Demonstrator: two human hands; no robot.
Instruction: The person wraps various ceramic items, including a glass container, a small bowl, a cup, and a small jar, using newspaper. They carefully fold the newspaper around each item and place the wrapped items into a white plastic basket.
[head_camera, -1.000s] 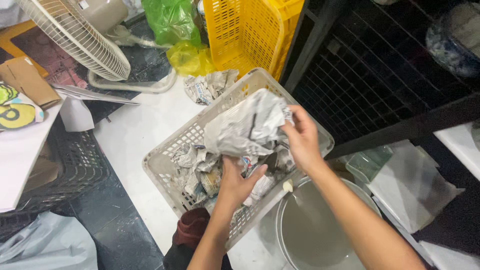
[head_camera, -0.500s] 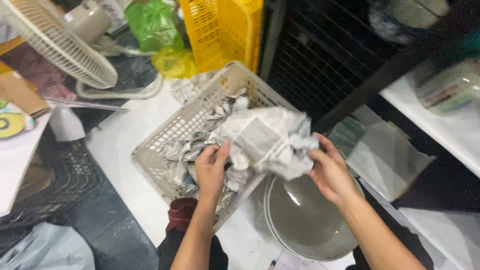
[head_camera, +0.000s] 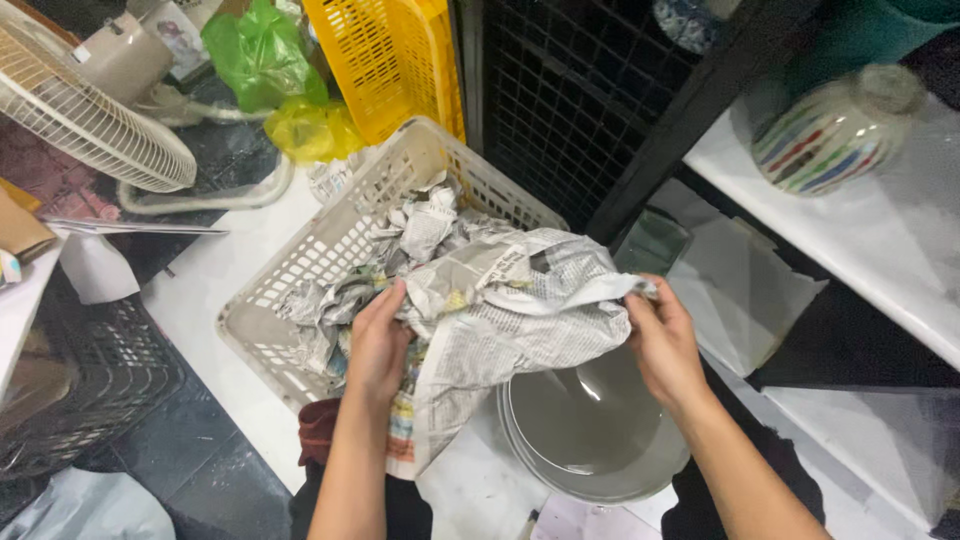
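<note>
A crumpled newspaper sheet is stretched between both hands, above the near corner of a beige plastic basket and the far rim of a stack of grey bowls. Its lower edge hangs toward the person's lap; its upper right corner ends at the right hand. The basket's far corner nearly meets a yellow crate, and its right side runs close to a black wire rack, leaving open white floor only to the left. The left hand comes in from below, fingers closed on the sheet's left margin over the crumpled paper filling the basket. The right hand pinches the opposite margin with its fingers curled toward the viewer. The sheet hides part of the bowls' rim and the basket's near corner. A white fan is cut off at the left edge, and a striped jar on the white shelf is blurred.
</note>
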